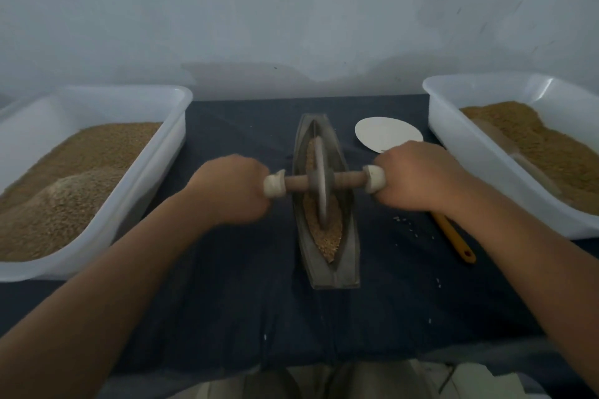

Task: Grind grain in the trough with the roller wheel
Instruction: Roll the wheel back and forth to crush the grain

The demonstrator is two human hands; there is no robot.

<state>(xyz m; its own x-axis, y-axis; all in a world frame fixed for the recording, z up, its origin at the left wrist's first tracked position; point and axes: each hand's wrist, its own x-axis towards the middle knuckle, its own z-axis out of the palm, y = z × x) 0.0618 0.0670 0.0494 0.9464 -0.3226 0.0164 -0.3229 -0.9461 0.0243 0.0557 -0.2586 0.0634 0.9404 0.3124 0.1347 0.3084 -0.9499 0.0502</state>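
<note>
— Gripping one handle end each, your left grip (231, 186) and right grip (418, 176) curl tight round the roller wheel (321, 191), which stands between them in the trough (351, 256), on grain (329, 236).
— Outside your grips, the left tub (155, 152) and right tub (453, 129) hold more grain.

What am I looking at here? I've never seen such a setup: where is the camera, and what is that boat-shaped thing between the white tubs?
No machine here: one camera worn on a person's head looks down at their bare arms. The left hand and right hand each grip an end of the wooden axle of the roller wheel, which stands in the narrow trough on a bed of grain. The trough sits on a dark cloth, with a left tub and a right tub of grain beside it. By the right hand lie a white disc and a yellow-handled tool.
</note>
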